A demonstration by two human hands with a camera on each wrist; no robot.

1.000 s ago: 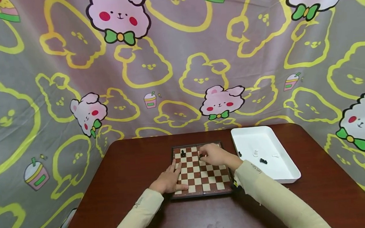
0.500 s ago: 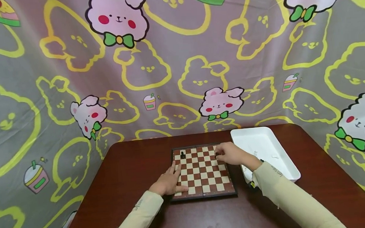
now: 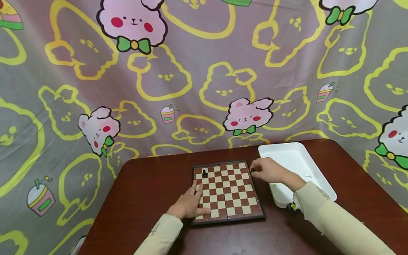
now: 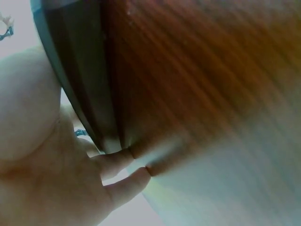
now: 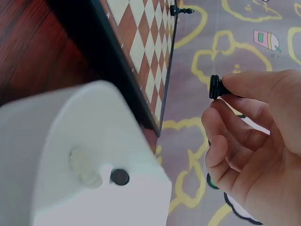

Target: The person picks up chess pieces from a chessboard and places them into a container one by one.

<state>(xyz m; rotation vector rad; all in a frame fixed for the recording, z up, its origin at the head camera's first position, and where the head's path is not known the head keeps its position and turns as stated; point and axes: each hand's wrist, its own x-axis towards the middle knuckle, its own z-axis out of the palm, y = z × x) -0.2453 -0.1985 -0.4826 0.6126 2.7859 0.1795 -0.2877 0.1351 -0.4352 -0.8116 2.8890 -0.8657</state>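
Observation:
My right hand pinches a small black chess piece between thumb and fingers. It is just past the right edge of the chessboard, beside the white tray. In the right wrist view the piece's ribbed base sticks out and its top is hidden by the fingers. My left hand lies with spread fingers on the board's left side; in the left wrist view some fingertips reach the tabletop beside the board's dark side. Another black chess piece stands upright near the board's far left corner.
Inside the tray lie a pale chess piece and a black one; my right forearm covers part of it. All of this is on a dark red-brown table. A patterned curtain hangs behind and at both sides.
My right hand has moved right from the far middle of the board to beyond its right edge, carrying the black chess piece. My left hand has stayed in place.

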